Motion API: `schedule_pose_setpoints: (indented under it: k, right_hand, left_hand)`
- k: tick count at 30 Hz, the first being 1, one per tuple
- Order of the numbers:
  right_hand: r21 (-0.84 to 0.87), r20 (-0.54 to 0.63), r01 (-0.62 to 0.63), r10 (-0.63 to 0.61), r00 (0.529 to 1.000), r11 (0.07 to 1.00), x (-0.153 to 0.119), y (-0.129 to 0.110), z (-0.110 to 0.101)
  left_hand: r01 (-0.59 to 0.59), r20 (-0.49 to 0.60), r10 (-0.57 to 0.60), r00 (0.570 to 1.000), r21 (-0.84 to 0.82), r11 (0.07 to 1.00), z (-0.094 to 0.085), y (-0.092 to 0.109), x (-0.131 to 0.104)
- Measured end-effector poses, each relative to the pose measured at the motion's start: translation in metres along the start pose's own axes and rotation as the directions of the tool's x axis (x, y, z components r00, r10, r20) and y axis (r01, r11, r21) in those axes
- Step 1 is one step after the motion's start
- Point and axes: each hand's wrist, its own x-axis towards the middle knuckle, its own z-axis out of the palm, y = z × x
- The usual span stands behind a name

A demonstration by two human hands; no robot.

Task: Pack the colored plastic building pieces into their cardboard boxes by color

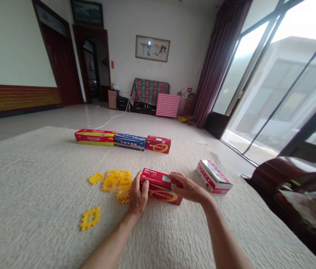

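A red cardboard box [158,179] with a yellow ring print lies on the pale quilted mat in front of me. Round its left end my left hand [138,194] is closed, thumb against the near side. My right hand [187,186] has its fingers bent over the top at the right end, where the lid looks slightly raised; its fingertips are partly hidden. Just left of the box lie several yellow plastic interlocking tiles [110,180], some overlapping. One yellow tile [90,218] lies apart, nearer to me.
Beyond, a red-and-green box [94,137], a blue box [130,142] and another red box [158,144] form a row. A white-and-red box [214,177] stands to the right. A dark wooden armchair [275,168] borders the mat [34,194] on the right.
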Motion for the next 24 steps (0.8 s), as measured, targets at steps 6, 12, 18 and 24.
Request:
schedule_pose_setpoints:
  k: [6,12,18,24]
  right_hand:
    - [-0.065,-0.046,0.070,-0.073,0.996,0.995,0.001,-0.007,0.001]
    - [-0.096,-0.260,0.101,-0.123,0.958,0.990,-0.009,-0.005,0.011]
    - [0.150,-0.700,-0.015,0.117,0.705,0.989,0.001,0.011,0.021]
    - [0.174,-0.881,0.042,0.137,0.452,0.984,0.013,0.022,0.043]
  left_hand:
    - [-0.019,0.006,0.019,1.000,0.028,0.999,0.000,0.000,-0.001]
    - [-0.001,-0.010,0.002,1.000,0.027,1.000,0.002,0.001,0.000]
    - [-0.013,-0.034,0.014,0.999,0.033,0.999,0.004,-0.002,0.001]
    - [-0.156,-0.033,0.159,0.987,0.069,0.985,0.003,-0.004,0.003]
